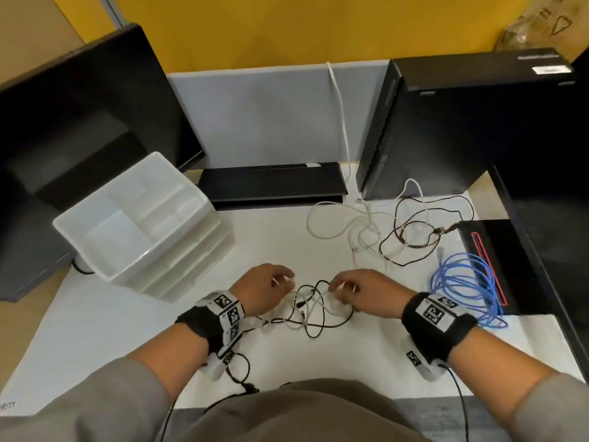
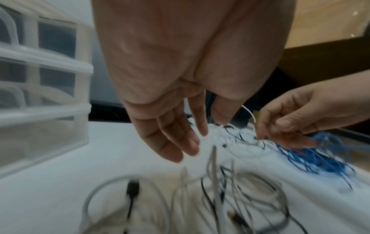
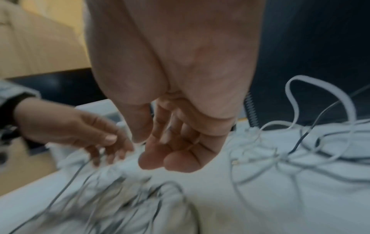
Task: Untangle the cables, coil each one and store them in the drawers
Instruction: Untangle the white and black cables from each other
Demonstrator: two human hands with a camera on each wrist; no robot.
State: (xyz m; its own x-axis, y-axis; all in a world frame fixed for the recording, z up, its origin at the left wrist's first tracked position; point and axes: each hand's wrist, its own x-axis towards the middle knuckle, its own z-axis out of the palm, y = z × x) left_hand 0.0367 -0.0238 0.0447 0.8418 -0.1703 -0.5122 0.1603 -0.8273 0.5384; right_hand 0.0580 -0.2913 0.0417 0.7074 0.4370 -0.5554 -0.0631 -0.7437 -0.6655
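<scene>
A tangle of thin black and white cables (image 1: pixel 314 311) lies on the white table between my hands. My left hand (image 1: pixel 280 282) pinches a white cable (image 2: pixel 251 114) at the tangle's left edge with its thumb, the other fingers (image 2: pixel 176 142) hanging loose. My right hand (image 1: pixel 342 287) pinches the same white cable at the tangle's right edge, with its fingers (image 2: pixel 280 126) curled. A white plastic drawer unit (image 1: pixel 143 224) stands to the left, its drawers shut. The wrist views are blurred, and the cables beneath the hands smear together.
A second tangle of white and dark cables (image 1: pixel 382 228) lies further back on the right. A loose blue cable coil (image 1: pixel 465 282) sits by a black tray. A black computer tower (image 1: pixel 462 122), a keyboard (image 1: pixel 274 183) and a monitor (image 1: pixel 79 122) border the table.
</scene>
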